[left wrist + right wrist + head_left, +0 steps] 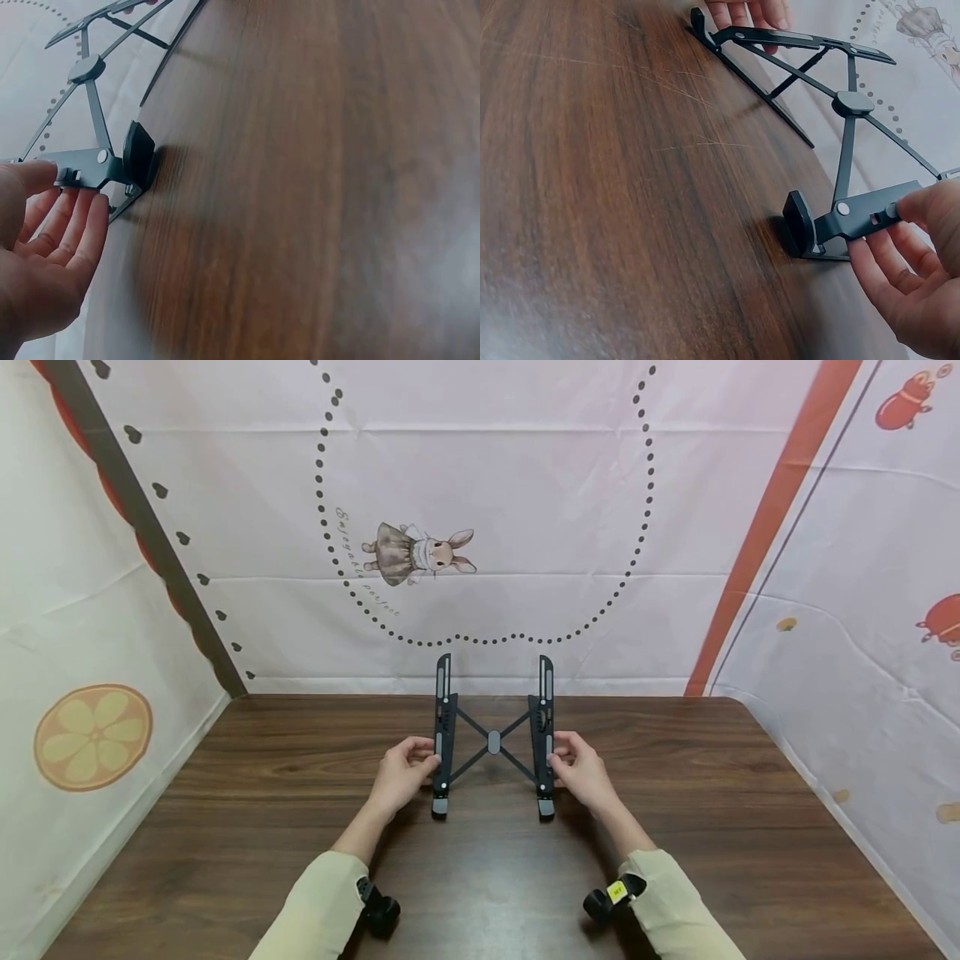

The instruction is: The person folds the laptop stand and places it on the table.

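A dark foldable laptop stand [493, 742] stands unfolded near the back of the table, its two side rails joined by an X-shaped brace. My left hand [402, 774] pinches the left rail, thumb on top and fingers beneath, as the left wrist view shows with the hand [56, 255]. On the opposite side my right hand [585, 770] pinches the right rail in the same way. In the right wrist view, the thumb of that hand [922, 277] lies over the rail near a slot. Upturned front lips [799, 223] rise at the near ends of the rails.
The stand rests on a brown wood-grain table [495, 877]. Behind it hangs a white printed cloth [525, 510] with a rabbit figure, and similar cloth flanks both sides. A black camera is strapped to each wrist.
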Available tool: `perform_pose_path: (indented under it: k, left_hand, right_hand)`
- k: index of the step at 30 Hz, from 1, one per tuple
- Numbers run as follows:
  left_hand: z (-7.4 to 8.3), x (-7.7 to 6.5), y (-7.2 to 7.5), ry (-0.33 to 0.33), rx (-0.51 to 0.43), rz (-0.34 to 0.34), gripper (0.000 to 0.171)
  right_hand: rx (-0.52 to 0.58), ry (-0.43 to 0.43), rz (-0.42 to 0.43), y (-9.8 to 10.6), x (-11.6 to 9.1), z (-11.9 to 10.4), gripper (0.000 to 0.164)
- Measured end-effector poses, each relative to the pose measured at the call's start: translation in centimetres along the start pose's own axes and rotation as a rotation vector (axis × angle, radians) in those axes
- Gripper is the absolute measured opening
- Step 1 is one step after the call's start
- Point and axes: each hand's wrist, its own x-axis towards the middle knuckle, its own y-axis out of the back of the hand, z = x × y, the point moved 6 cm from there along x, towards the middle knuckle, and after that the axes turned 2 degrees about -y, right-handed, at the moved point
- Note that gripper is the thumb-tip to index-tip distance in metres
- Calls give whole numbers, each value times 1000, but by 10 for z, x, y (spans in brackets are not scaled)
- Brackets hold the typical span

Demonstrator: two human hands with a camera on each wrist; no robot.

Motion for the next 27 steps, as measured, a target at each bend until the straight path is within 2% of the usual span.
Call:
perform_pose_path:
  k: [8, 15, 27]
  left_hand:
    - [0, 1, -3, 26, 21, 4, 27]
    - [-3, 0, -2, 23, 43, -1, 24]
    - [-3, -9, 2, 30, 63, -5, 22]
  right_hand:
    - [30, -14, 19, -1, 1, 0, 37]
    - [52, -48, 6, -1, 0, 2, 29]
    - [64, -72, -7, -3, -3, 2, 20]
